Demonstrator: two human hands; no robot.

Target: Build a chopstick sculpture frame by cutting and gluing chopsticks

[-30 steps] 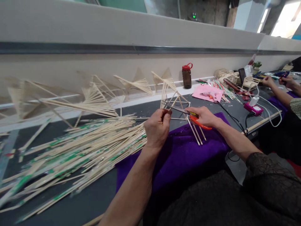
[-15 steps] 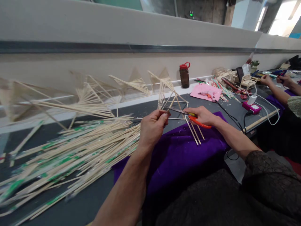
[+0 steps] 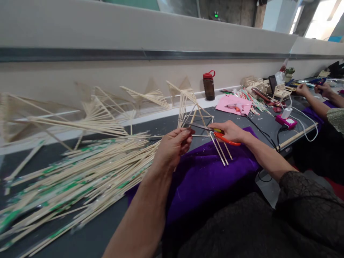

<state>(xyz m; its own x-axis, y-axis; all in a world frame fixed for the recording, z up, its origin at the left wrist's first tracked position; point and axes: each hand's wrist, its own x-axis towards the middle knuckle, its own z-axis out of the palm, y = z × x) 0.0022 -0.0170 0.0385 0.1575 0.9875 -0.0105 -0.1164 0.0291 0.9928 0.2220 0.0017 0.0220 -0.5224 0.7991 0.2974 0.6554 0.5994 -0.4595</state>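
Observation:
My right hand (image 3: 228, 132) grips a pair of scissors (image 3: 200, 125) with orange and yellow handles, the blades apart and pointing left. My left hand (image 3: 178, 141) is closed in a pinch beside the blades on a thin wooden stick (image 3: 192, 117). The stick's upper part shows above the fingers near the blades; the fingers hide its middle. Just behind the hands stands a frame of joined sticks (image 3: 204, 116). Several stick ends (image 3: 221, 152) jut out below the scissors over a purple cloth (image 3: 199, 179).
A pile of sticks (image 3: 88, 172), partly in green-marked wrappers, covers the left of the table. Twisted stick models (image 3: 104, 123) line the wall. Rightward are a brown bottle (image 3: 209, 87), a glue gun (image 3: 236, 107) on pink paper, a purple power adapter (image 3: 286, 122) and another person's hands (image 3: 324, 89).
My left hand has turned slightly, its fingers showing more below the blades. The scissors remain in my right hand with their blades apart. The whole view has shifted a little.

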